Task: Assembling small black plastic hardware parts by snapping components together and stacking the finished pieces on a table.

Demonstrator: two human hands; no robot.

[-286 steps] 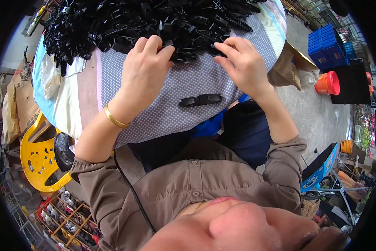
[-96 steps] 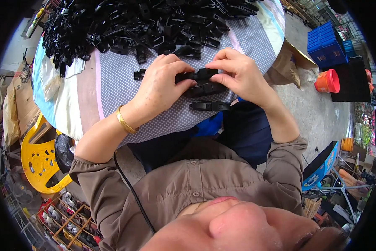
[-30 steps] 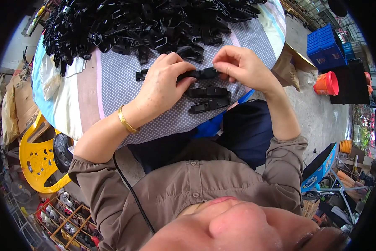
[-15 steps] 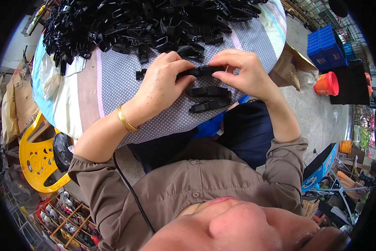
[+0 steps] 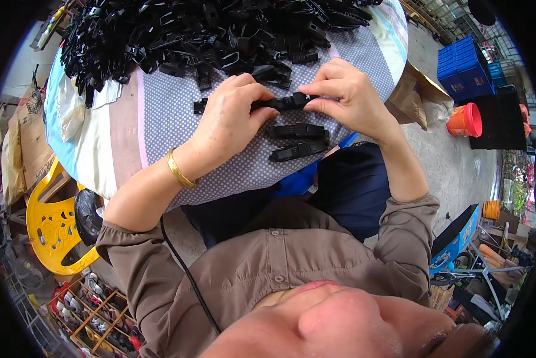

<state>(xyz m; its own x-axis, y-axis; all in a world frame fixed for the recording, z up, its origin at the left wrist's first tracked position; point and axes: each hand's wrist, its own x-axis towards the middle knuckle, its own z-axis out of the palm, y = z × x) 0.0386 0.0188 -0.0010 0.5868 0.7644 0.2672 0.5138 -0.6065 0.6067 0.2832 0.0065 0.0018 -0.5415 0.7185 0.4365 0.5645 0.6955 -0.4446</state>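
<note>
Both hands pinch one black plastic clip (image 5: 283,102) just above the dotted cloth (image 5: 172,113): left hand (image 5: 229,119) and right hand (image 5: 345,95) have closed in. Two finished pieces (image 5: 297,140) lie below; the black heap (image 5: 208,30) beyond.

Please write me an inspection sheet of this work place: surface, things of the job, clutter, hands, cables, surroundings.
Surface: table under a dotted grey cloth.
Job's things: long black plastic part held between both hands; two similar parts lie on the cloth just below it.
Clutter: big heap of black parts at the far side.
Hands: left hand and right hand each pinch one end.
Cables: black cord over the shirt.
Surroundings: yellow chair, orange bucket, blue crates.
</note>
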